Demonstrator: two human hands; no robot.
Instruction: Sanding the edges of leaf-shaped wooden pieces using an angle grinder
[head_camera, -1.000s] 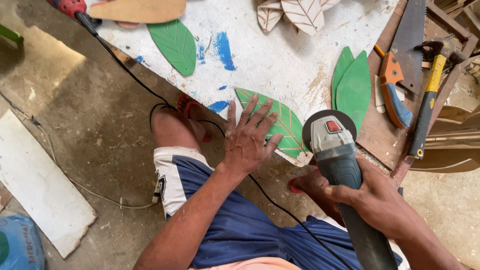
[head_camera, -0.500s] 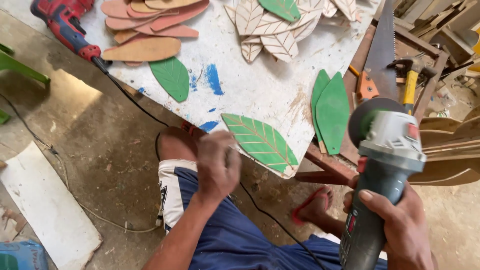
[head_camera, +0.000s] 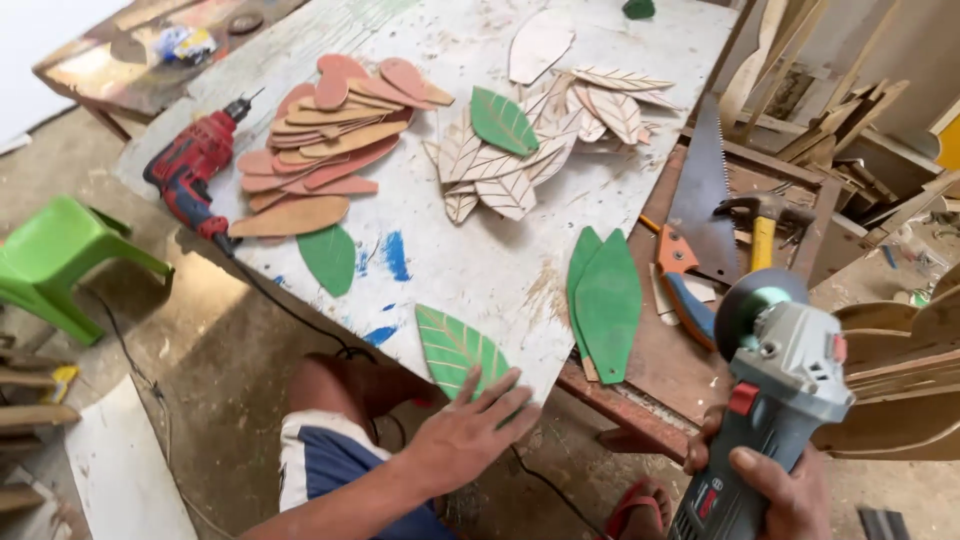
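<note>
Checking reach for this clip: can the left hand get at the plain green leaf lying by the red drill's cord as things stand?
Probably yes. The left hand rests on the veined green leaf at the board's near edge; the plain green leaf lies just up-left, with bare painted board between.

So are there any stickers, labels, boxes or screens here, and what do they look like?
No boxes, signs or screens show.
Grinder label: a small red patch with white marks on the dark handle of the angle grinder, held in the right hand, bottom right.
Drill marking: the red drill, at the board's left edge, may carry a label, but it is too small to tell.
</note>
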